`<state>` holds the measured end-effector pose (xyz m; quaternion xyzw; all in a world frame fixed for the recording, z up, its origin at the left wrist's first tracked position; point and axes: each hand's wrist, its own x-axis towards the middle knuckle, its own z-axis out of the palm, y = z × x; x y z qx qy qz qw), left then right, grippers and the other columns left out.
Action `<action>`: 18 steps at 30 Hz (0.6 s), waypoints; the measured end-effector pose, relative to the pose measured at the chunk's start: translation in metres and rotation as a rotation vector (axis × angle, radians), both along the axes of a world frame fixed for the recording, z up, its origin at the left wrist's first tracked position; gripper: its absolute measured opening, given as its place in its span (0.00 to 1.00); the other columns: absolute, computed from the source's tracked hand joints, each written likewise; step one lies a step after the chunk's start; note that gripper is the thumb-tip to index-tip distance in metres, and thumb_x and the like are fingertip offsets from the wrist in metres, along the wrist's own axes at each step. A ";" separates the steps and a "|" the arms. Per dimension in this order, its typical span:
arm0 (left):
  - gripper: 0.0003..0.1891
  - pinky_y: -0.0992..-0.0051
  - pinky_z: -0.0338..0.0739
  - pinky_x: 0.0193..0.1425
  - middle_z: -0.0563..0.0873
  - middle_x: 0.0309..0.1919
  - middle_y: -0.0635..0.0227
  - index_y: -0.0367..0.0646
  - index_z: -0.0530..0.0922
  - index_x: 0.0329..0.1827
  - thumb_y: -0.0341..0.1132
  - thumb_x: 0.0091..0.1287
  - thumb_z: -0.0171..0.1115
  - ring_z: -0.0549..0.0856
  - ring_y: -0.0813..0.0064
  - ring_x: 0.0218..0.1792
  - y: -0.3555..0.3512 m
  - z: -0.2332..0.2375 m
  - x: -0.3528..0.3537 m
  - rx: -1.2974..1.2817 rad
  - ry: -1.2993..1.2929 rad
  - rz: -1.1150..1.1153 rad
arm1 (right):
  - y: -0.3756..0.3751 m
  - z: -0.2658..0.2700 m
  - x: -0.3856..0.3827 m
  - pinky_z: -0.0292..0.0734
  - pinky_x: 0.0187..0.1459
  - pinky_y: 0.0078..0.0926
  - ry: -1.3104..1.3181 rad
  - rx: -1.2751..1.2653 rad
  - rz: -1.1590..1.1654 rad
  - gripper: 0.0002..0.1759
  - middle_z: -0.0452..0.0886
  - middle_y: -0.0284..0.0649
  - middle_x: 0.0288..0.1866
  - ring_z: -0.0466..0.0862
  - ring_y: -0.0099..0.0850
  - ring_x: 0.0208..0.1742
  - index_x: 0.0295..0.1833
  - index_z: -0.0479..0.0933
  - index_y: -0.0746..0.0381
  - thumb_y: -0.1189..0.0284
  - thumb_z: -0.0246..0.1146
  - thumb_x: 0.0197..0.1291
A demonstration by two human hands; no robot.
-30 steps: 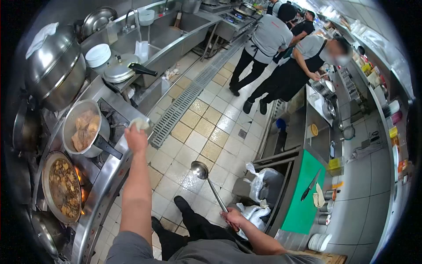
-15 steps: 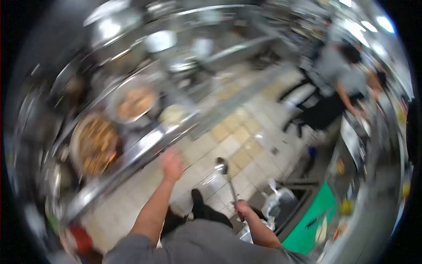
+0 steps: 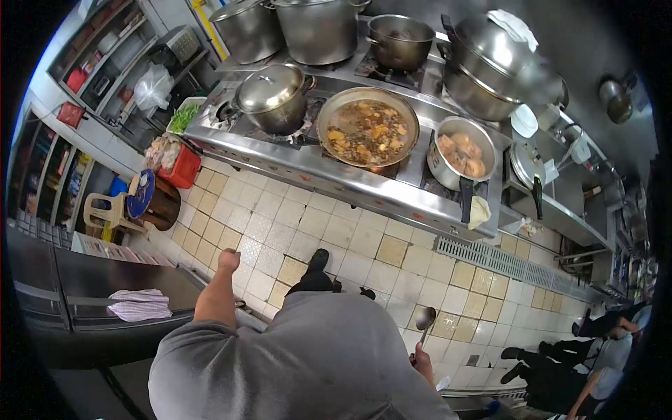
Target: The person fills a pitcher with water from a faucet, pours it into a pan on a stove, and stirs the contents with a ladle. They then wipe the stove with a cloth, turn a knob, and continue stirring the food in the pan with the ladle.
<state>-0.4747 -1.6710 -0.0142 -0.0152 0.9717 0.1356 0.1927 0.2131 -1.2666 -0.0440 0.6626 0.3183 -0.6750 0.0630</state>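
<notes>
My right hand [image 3: 421,360] is wrapped round the handle of a metal ladle [image 3: 425,319], whose bowl hangs over the tiled floor. My left hand [image 3: 229,260] is out over the floor tiles, with its fingers curled in; nothing shows in it. Beyond both hands is the stove [image 3: 308,170]. A wide pan [image 3: 367,127] of brown liquid with chunks stands on it. To its right is a pot [image 3: 462,155] with pale orange pieces, a black handle and a folded cloth [image 3: 479,212]. A lidded pot [image 3: 273,99] stands to the left.
Large pots [image 3: 315,31] line the back of the stove. At left are a red crate [image 3: 183,168], a plastic stool [image 3: 105,212], shelves, and a dark counter with a striped cloth [image 3: 140,305]. Co-workers [image 3: 605,360] are at lower right, near a floor drain grate [image 3: 518,264].
The view has swung left to face the stove, and the co-workers now show lower right. My left hand has gone from spread to curled. The ladle is still in my right hand.
</notes>
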 end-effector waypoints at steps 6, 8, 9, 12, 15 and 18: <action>0.25 0.60 0.74 0.64 0.84 0.55 0.53 0.43 0.85 0.50 0.54 0.68 0.53 0.81 0.54 0.58 -0.013 -0.121 0.018 -0.304 -0.353 -0.574 | 0.013 -0.004 -0.050 0.64 0.14 0.33 -0.013 -0.037 -0.272 0.24 0.67 0.33 0.14 0.68 0.32 0.12 0.28 0.68 0.57 0.49 0.61 0.66; 0.27 0.61 0.81 0.55 0.86 0.53 0.55 0.42 0.82 0.57 0.53 0.64 0.62 0.85 0.56 0.51 0.036 -0.082 0.024 -0.016 -0.548 -0.286 | 0.009 -0.004 -0.061 0.65 0.15 0.32 -0.013 -0.019 -0.276 0.23 0.68 0.34 0.15 0.68 0.31 0.12 0.29 0.69 0.57 0.50 0.60 0.66; 0.28 0.62 0.82 0.52 0.86 0.52 0.55 0.41 0.80 0.60 0.53 0.63 0.63 0.86 0.56 0.48 0.064 -0.047 0.013 0.006 -0.634 -0.314 | 0.004 -0.006 -0.067 0.66 0.15 0.32 -0.048 -0.008 -0.274 0.23 0.68 0.34 0.15 0.69 0.31 0.13 0.30 0.69 0.58 0.50 0.61 0.66; 0.31 0.65 0.82 0.50 0.87 0.50 0.54 0.41 0.77 0.63 0.53 0.63 0.65 0.87 0.57 0.43 0.094 -0.066 -0.059 0.090 -0.660 -0.406 | -0.022 -0.001 -0.094 0.66 0.15 0.31 -0.082 0.020 -0.332 0.23 0.68 0.34 0.16 0.69 0.30 0.13 0.33 0.70 0.59 0.50 0.60 0.66; 0.22 0.67 0.80 0.55 0.88 0.44 0.51 0.41 0.83 0.52 0.49 0.63 0.66 0.87 0.56 0.46 0.112 -0.105 -0.146 0.283 -0.326 -0.391 | -0.055 0.028 -0.155 0.66 0.16 0.31 -0.144 0.056 -0.396 0.24 0.68 0.34 0.17 0.70 0.30 0.14 0.34 0.71 0.60 0.48 0.60 0.66; 0.20 0.68 0.80 0.53 0.88 0.43 0.50 0.40 0.83 0.52 0.44 0.62 0.67 0.87 0.57 0.46 0.135 -0.115 -0.227 0.409 -0.245 -0.305 | -0.100 0.020 -0.176 0.67 0.17 0.35 -0.141 0.087 -0.443 0.29 0.68 0.34 0.17 0.71 0.30 0.15 0.32 0.71 0.60 0.43 0.57 0.66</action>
